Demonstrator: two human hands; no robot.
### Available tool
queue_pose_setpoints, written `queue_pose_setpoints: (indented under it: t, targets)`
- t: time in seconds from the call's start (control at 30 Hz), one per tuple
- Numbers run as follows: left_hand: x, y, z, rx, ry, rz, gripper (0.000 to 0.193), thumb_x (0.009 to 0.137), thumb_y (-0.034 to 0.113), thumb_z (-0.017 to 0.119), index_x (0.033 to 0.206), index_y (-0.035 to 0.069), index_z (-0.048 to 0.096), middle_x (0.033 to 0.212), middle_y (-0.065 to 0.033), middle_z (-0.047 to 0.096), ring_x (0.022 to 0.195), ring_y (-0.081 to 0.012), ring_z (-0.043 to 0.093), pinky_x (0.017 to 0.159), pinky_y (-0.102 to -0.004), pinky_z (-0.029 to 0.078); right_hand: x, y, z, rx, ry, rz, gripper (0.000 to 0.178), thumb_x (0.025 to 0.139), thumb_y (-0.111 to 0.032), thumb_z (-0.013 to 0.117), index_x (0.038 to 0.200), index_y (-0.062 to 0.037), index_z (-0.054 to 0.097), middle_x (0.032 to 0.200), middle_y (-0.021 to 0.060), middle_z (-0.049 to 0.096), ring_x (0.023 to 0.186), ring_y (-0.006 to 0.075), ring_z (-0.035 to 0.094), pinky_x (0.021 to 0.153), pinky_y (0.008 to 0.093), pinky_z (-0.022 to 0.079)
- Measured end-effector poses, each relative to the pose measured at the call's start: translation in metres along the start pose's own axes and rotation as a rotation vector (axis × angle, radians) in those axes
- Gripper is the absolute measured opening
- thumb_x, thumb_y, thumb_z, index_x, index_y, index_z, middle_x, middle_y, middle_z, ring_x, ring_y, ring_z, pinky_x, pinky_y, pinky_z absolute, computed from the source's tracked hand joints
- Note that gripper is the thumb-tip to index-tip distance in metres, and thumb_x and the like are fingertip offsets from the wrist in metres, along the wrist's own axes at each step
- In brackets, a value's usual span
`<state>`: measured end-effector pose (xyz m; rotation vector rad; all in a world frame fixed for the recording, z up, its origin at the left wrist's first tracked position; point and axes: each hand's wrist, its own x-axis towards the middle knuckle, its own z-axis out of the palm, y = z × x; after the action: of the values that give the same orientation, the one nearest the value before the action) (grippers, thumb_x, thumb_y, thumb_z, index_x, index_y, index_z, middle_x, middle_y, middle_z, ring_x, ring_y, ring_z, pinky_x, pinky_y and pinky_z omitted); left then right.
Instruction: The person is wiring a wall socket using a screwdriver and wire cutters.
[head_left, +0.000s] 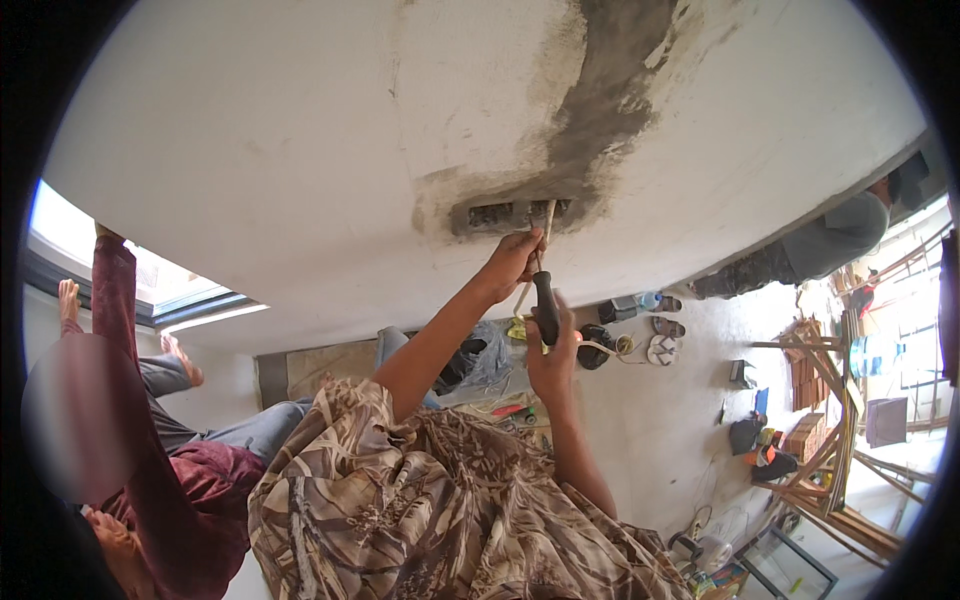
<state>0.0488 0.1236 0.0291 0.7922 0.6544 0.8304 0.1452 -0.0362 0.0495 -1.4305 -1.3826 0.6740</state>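
Note:
A recessed wall box [491,214] with two rectangular openings sits in a patch of grey cement. From its right opening comes a white cable [549,217], which hangs down past my hands. My left hand [514,264] is closed just below the box, its fingers pinching the cable close to a thin metal shaft. In my right hand [552,352] is a screwdriver, its black handle [545,303] pointing down and its shaft reaching up to my left fingertips. Whether the screwdriver's tip touches the cable is hidden by my left fingers.
Close on my left, a person in a maroon top [205,490] raises an arm beside a window [165,275]. Another person [835,240] is along the wall at right. Below lie a plastic bag [478,355], sandals [663,350] and tools. A wooden frame [845,400] stands right.

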Motion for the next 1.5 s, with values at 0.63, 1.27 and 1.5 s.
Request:
queue_pose_setpoints:
  t: [0.63, 1.27, 1.5]
  targets:
    - [-0.012, -0.006, 0.02, 0.115, 0.102, -0.03, 0.035, 0.102, 0.043, 0.046, 0.087, 0.014, 0.057, 0.071, 0.0066, 0.046, 0.059, -0.0039, 0.043, 0.051, -0.0216, 0.035, 0.0, 0.004, -0.02, 1.439, -0.123, 0.523, 0.048, 0.102, -0.023, 0.049, 0.143, 0.0003, 0.036, 0.1, 0.0118, 0.06, 0.076, 0.0184, 0.06, 0.071, 0.0312, 0.05]
    - [-0.008, -0.009, 0.012, 0.17, 0.061, -0.002, 0.035, 0.104, 0.042, 0.042, 0.088, 0.014, 0.057, 0.071, 0.0085, 0.045, 0.058, -0.003, 0.047, 0.047, -0.0206, 0.037, 0.0, 0.02, -0.019, 1.674, -0.085, 0.646, 0.05, 0.103, -0.028, 0.047, 0.146, -0.0068, 0.032, 0.103, 0.0146, 0.061, 0.089, 0.0177, 0.062, 0.077, 0.0333, 0.052]
    - [-0.006, -0.007, 0.014, 0.112, 0.031, -0.01, 0.036, 0.104, 0.043, 0.043, 0.085, 0.014, 0.055, 0.067, 0.0081, 0.041, 0.054, -0.0046, 0.038, 0.049, -0.0223, 0.034, 0.002, -0.002, -0.012, 0.52, 0.127, 0.218, 0.053, 0.101, -0.031, 0.052, 0.145, -0.0067, 0.036, 0.1, 0.0153, 0.061, 0.087, 0.0178, 0.062, 0.075, 0.0339, 0.051]
